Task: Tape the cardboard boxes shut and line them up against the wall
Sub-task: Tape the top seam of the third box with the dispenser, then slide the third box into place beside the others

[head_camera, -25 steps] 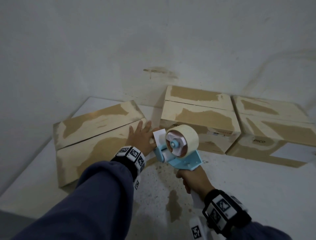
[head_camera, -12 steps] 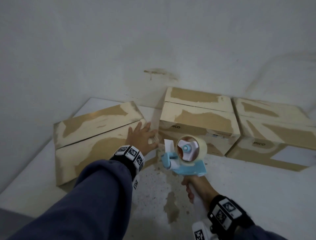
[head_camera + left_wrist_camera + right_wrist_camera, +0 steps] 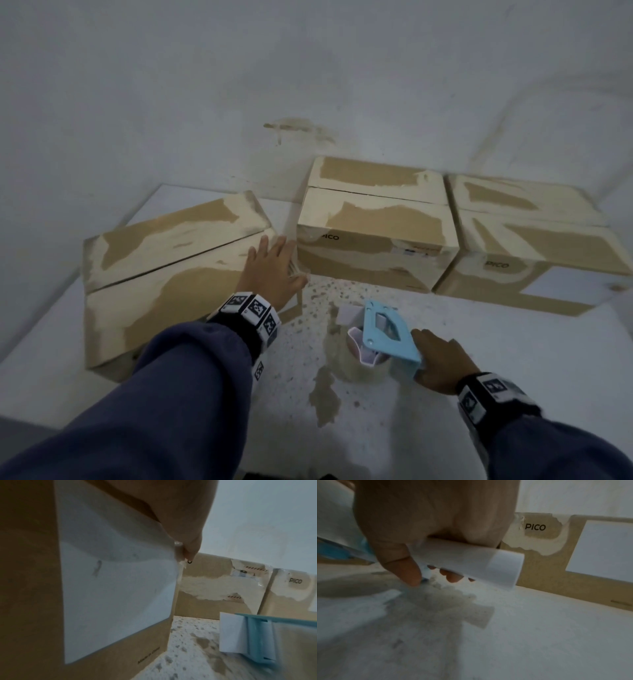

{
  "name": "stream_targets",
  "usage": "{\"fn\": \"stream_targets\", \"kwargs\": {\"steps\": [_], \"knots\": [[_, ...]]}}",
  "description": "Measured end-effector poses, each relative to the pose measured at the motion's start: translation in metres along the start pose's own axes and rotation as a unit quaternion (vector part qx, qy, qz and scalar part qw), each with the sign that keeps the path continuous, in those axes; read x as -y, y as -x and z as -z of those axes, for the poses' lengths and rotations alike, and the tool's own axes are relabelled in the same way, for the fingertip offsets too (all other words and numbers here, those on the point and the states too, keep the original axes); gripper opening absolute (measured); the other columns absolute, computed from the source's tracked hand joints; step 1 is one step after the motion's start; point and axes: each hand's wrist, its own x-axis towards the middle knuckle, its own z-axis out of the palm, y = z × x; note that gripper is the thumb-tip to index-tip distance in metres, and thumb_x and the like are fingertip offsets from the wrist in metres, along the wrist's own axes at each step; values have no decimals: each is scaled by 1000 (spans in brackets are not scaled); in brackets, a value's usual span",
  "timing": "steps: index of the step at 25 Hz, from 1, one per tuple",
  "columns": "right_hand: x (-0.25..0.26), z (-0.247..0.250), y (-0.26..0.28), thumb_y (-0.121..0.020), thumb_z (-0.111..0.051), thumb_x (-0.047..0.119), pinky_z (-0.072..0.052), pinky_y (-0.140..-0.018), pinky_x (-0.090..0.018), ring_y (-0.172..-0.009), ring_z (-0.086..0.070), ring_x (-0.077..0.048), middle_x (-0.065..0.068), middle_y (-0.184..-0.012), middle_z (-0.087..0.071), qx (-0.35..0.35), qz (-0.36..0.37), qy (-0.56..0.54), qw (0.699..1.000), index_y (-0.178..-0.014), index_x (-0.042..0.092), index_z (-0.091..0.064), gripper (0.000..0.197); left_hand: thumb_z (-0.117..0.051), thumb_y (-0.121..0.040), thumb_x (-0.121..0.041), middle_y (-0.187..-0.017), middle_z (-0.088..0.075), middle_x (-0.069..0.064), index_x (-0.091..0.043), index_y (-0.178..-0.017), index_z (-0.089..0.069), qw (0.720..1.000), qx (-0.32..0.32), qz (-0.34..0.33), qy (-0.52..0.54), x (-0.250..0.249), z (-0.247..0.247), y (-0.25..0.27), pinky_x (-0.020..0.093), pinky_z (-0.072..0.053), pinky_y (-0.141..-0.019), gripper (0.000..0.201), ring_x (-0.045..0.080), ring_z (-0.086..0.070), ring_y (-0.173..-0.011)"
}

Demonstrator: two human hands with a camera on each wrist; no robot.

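On the floor (image 3: 513, 342), the right hand (image 3: 442, 359) grips the blue tape dispenser (image 3: 387, 334); the left hand (image 3: 270, 270) lies flat, fingers straight, on the left cardboard box (image 3: 154, 257).

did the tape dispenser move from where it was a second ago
Yes. The tape dispenser, gripped by the right hand, has come down from level with the middle box to lie on the floor.

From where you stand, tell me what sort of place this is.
Probably a bare storeroom corner or packing spot: plain white wall, speckled, stained white floor, three tape-patched brown cardboard boxes and a light-blue tape dispenser.
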Motion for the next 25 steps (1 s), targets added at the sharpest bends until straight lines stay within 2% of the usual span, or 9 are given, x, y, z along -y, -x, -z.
{"fn": "stream_targets", "kwargs": {"steps": [2,7,12,14,16,18,20,22,25], "knots": [[-14,-6,-5,-80,-53,27,-32,-81,-36,-114,-49,-24,-3,-122,-46,-14,-8,45,999,-123,21,-39,45,-42,-91,-54,-159,-11,1,-17,-149,-15,1000,12,-11,6,-7,-2,7,44,-7,-118,74,27,-2,-147],[-39,-12,-21,-87,-47,21,-25,-106,-44,-123,-42,-26,-4,-126,-45,-67,-38,88,993,-128,24,-42,42,-41,-90,-56,-159,-10,0,-18,-149,-13,1000,18,-25,4,-23,-7,22,44,-5,-118,76,26,-1,-147],[-54,-13,-24,-87,-48,18,-40,-94,-36,-115,-51,-29,-9,-120,-53,-67,-42,38,996,-130,23,-48,43,-41,-89,-58,-159,-9,1,-17,-150,-13,1000,15,-24,4,-32,-10,27,44,-6,-118,78,26,-2,-147],[-57,-14,-21,-89,-48,18,-38,-100,-36,-124,-44,-28,-10,-132,-47,-50,-46,20,997,-139,21,-38,51,-42,-89,-59,-159,-9,1,-17,-150,-12,1000,10,-27,4,-33,-10,28,43,-7,-119,80,26,-2,-147],[-54,-7,-18,-90,-50,15,-29,-110,-40,-137,-28,-28,-10,-149,-31,-29,-52,-4,998,-147,20,-21,64,-46,-87,-58,-160,-7,3,-15,-150,-7,999,1,-28,21,-33,-9,28,41,-8,-119,85,25,-4,-147],[-40,10,-19,-89,-51,11,-26,-110,-42,-140,-24,-28,-9,-152,-26,-46,-61,-45,996,-146,17,-24,64,-54,-83,-57,-160,3,5,-14,-150,1,998,-8,-20,51,-33,-7,28,39,-8,-119,97,24,-5,-147],[-16,30,-26,-83,-52,4,-34,-105,-42,-132,-37,-29,-11,-144,-40,-137,-21,-100,985,-135,12,-44,53,-59,-79,-59,-159,12,5,-13,-150,7,997,-9,-11,75,-34,-5,29,37,-5,-119,107,22,-2,-147],[23,46,-34,-77,-53,-4,-40,-100,-43,-120,-48,-34,-16,-128,-54,-223,79,-151,960,-119,5,-59,44,-57,-78,-64,-159,11,4,-12,-150,6,997,-10,-1,78,-31,-3,32,38,-1,-119,109,21,4,-148],[96,69,-43,-86,-50,2,-40,-96,-35,-113,-52,-32,-15,-122,-59,-255,162,-210,930,-121,4,-58,37,-47,-82,-65,-160,-3,5,-12,-150,-12,995,-43,35,79,-11,10,39,43,-4,-119,94,22,-1,-148]]}}
